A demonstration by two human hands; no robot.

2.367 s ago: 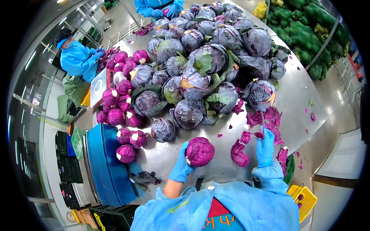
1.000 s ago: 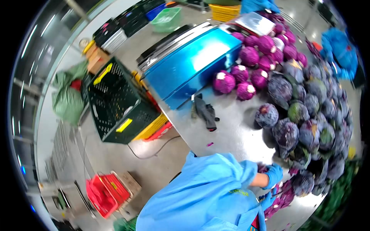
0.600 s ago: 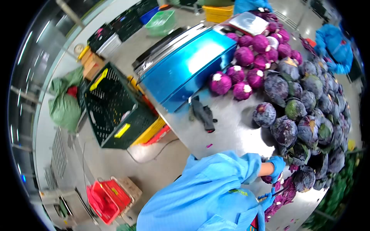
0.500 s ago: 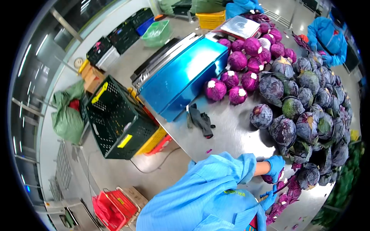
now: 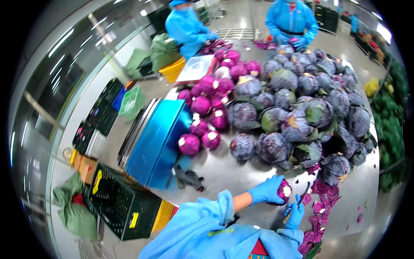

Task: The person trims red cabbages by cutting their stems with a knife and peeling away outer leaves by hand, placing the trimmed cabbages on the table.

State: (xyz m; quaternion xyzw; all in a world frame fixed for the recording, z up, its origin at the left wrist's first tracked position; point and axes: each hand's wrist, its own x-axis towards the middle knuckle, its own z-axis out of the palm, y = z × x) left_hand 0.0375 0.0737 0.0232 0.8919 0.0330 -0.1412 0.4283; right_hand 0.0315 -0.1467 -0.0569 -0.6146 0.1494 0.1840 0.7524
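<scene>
My left hand [image 5: 266, 190], in a blue glove, is wrapped round a trimmed purple cabbage [image 5: 284, 192] with a pale cut stem end. Just to its right, my right hand [image 5: 295, 213], also gloved, grips a knife [image 5: 304, 193] whose dark blade points up. The blade is close to the cabbage; a small gap shows between them. Purple leaf scraps [image 5: 320, 208] lie right of my right hand. Beyond my hands is a large heap of untrimmed cabbages [image 5: 274, 146], and trimmed bright purple cabbages [image 5: 201, 105] sit at the left.
Two people in blue, one [image 5: 185, 26] at the far left and one [image 5: 292, 19] at the far end, work at the metal table [image 5: 362, 211]. A blue metal box [image 5: 157, 142], a scale [image 5: 196, 68] and dark gloves [image 5: 189, 178] are left. Green crate [image 5: 123, 203] stands beside the table.
The view has turned and shifted, bringing both co-workers further into sight. My left hand and its cabbage now sit further from the heap and scraps, with the stem end showing.
</scene>
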